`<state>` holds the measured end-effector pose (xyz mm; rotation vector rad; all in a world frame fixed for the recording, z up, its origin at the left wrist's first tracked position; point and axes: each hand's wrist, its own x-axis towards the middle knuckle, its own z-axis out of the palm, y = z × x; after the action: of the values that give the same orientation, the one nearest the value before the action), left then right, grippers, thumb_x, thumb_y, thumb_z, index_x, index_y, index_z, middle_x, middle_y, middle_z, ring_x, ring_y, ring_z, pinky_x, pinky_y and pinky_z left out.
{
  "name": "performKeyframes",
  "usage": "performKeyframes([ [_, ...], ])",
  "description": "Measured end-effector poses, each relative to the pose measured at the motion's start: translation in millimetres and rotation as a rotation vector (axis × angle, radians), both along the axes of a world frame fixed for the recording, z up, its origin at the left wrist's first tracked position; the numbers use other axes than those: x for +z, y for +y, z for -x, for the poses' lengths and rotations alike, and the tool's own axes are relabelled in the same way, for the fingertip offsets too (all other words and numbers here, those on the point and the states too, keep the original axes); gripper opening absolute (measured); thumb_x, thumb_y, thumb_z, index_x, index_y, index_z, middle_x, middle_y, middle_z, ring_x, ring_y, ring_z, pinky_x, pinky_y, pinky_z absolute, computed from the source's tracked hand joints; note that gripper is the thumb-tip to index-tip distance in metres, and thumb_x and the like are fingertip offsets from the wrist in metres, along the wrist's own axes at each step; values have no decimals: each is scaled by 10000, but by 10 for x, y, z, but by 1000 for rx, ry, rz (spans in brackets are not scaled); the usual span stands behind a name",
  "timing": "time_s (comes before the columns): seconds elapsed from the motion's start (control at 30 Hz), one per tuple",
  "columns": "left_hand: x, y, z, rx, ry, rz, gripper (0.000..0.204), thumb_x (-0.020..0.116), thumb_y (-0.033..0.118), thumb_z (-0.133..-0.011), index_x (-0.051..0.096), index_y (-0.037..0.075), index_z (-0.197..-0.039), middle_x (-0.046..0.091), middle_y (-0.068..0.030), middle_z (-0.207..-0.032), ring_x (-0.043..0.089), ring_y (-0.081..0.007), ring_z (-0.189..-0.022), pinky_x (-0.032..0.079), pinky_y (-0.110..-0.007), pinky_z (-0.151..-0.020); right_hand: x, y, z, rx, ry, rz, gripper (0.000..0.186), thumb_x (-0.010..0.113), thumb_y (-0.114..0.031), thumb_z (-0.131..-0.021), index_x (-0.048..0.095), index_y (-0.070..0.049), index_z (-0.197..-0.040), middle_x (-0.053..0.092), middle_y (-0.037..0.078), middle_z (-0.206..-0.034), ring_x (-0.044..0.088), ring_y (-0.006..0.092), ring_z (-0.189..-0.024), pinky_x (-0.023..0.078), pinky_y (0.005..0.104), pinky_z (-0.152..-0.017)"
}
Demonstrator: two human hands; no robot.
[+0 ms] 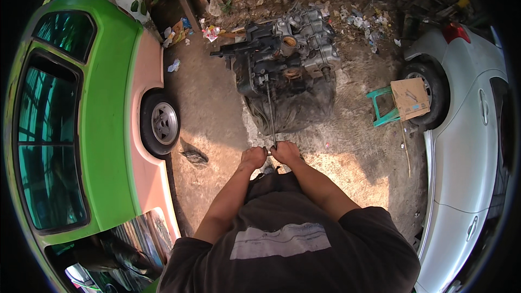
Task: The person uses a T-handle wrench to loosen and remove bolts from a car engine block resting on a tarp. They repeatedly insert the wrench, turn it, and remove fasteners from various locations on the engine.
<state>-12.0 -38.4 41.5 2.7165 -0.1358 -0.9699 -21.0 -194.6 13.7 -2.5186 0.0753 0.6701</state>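
Note:
Both hands grip the end of a long metal T-handle wrench (271,109). My left hand (254,157) is closed round the left side of its short crossbar. My right hand (285,153) is closed at the right, where the shaft meets the crossbar. Away from me the shaft runs to the near side of a greasy engine (290,49) on the ground. Its far tip reaches a dark part there, but the exact contact is too small to make out. A dark, crumpled cover (298,111) lies under the engine's near side.
A green and pink car (114,103) stands on the left, a silver car (467,152) on the right. Beside the silver car's wheel, a green stool (384,107) carries cardboard (410,97) with small tools. A dark rag-like thing (194,155) and scattered litter (369,24) lie on the ground.

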Motion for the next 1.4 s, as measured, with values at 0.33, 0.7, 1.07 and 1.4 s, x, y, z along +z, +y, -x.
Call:
performKeyframes([
  [0.33, -33, 48, 14, 3, -4, -11, 500, 369, 398, -960, 697, 28, -1040, 654, -252, -1099, 615, -393, -1080, 455, -471, -974, 29, 51, 34, -13, 24, -28, 415, 584, -426, -849, 692, -55, -999, 675, 191, -1033, 636, 382, -995, 499, 472, -888],
  [0.7, -133, -93, 119, -76, -21, 32, 528, 374, 404, -965, 704, -8, -976, 669, -257, -1041, 637, -403, -1022, 472, -477, -939, -17, -90, 257, -93, -41, -26, 403, 560, -407, -844, 708, -44, -939, 687, 224, -928, 655, 407, -909, 517, 490, -825],
  [1.07, -88, -238, 16, -26, -22, 68, 557, 340, 413, -980, 695, -16, -997, 658, -261, -1075, 621, -402, -1053, 464, -474, -945, 213, -183, 86, -98, -22, 60, 375, 563, -376, -833, 720, -45, -912, 695, 194, -954, 663, 376, -924, 529, 458, -831],
  [1.4, -416, -240, 7, 79, 25, 202, 606, 319, 462, -989, 680, -24, -1019, 640, -287, -1090, 597, -434, -1067, 449, -497, -956, 224, -100, 22, 9, -25, 194, 276, 520, -211, -859, 738, -54, -924, 709, 173, -989, 687, 309, -950, 546, 418, -807],
])
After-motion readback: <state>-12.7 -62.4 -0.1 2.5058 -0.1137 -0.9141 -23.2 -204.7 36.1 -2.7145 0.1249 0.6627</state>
